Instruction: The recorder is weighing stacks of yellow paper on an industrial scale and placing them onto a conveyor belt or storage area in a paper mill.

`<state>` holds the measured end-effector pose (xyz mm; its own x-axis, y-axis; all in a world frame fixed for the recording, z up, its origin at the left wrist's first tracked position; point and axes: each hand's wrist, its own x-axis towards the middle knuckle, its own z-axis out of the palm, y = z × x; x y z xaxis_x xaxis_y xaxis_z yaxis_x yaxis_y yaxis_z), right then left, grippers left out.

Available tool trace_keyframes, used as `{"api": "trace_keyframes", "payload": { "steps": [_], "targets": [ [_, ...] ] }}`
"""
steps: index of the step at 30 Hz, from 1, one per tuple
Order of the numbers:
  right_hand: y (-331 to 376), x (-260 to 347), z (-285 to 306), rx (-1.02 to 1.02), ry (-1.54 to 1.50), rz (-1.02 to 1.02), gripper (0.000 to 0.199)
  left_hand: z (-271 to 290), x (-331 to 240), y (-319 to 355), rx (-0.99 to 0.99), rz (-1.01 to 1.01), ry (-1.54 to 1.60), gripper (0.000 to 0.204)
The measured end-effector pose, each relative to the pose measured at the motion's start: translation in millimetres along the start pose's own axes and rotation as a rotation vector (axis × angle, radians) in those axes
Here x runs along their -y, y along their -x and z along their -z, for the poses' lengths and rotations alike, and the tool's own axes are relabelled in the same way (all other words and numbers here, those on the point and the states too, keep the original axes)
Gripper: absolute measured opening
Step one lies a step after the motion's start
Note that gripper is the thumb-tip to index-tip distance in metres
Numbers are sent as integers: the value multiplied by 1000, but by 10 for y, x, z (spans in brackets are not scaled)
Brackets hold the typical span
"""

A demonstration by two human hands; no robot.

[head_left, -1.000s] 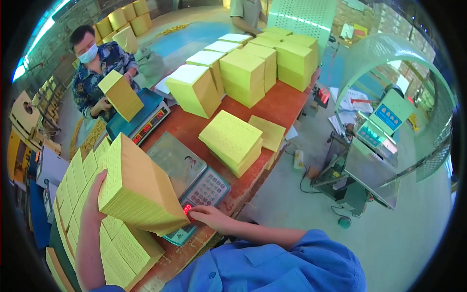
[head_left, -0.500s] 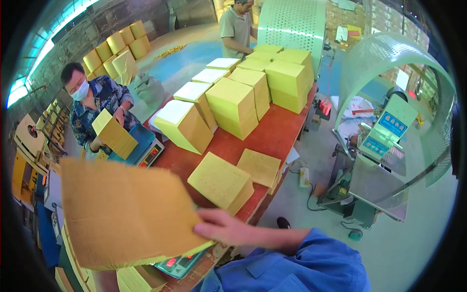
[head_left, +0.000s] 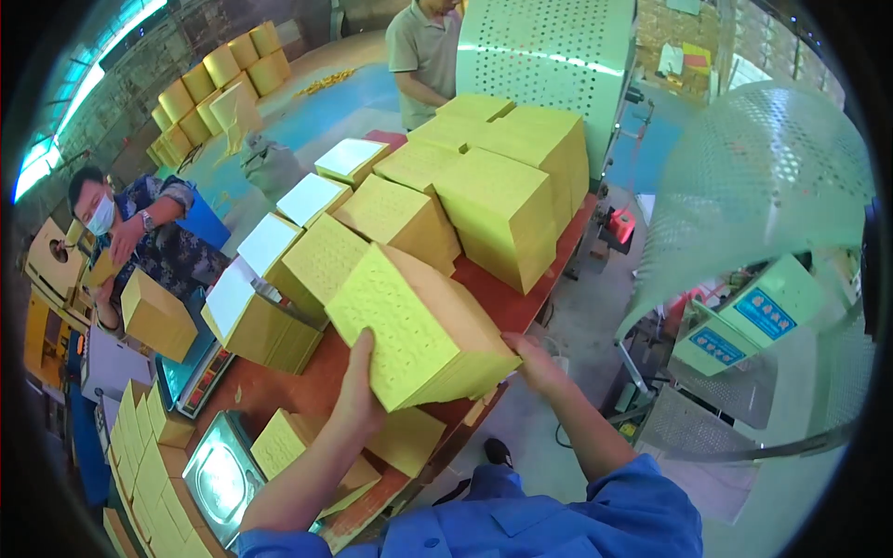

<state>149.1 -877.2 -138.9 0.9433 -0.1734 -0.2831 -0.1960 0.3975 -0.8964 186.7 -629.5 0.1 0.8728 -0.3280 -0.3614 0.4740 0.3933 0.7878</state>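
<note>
Workshop setting, long red-brown wooden surface [head_left: 521, 312] crowded with yellow paper stacks. Thick yellow perforated paper stack [head_left: 419, 325] held tilted above surface's near edge, clamped between both hands. Left hand [head_left: 358, 395] pressed flat on near-left side, fingers up; right hand [head_left: 535, 363] pressed to right lower corner; both grips closed against stack. Row of tall yellow paper blocks [head_left: 502, 200] just behind. Flat silver weighing scale [head_left: 223, 479] lower left. Masked seated person [head_left: 139, 237] far left, standing person [head_left: 423, 56] at far end.

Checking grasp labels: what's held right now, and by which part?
A thick stack of yellow paper, gripped between both hands: left hand on its near left side, right hand at its lower right corner.
</note>
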Motion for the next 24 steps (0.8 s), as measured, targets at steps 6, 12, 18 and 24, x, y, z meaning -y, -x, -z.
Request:
{"api": "trace_keyframes", "payload": {
  "steps": [6,12,18,24],
  "targets": [
    [-443,447,410,-221,787,219,28,-365,274,-816,-146,-8,54,62],
    [114,571,431,-180,630,229,5,-597,204,-909,-53,24,-19,67],
    [-216,-3,317,9,314,200,13,-700,371,-1168,-80,-74,-226,87],
    [-356,47,240,-18,396,227,8,-792,142,-1084,-155,-61,-202,84]
  ]
}}
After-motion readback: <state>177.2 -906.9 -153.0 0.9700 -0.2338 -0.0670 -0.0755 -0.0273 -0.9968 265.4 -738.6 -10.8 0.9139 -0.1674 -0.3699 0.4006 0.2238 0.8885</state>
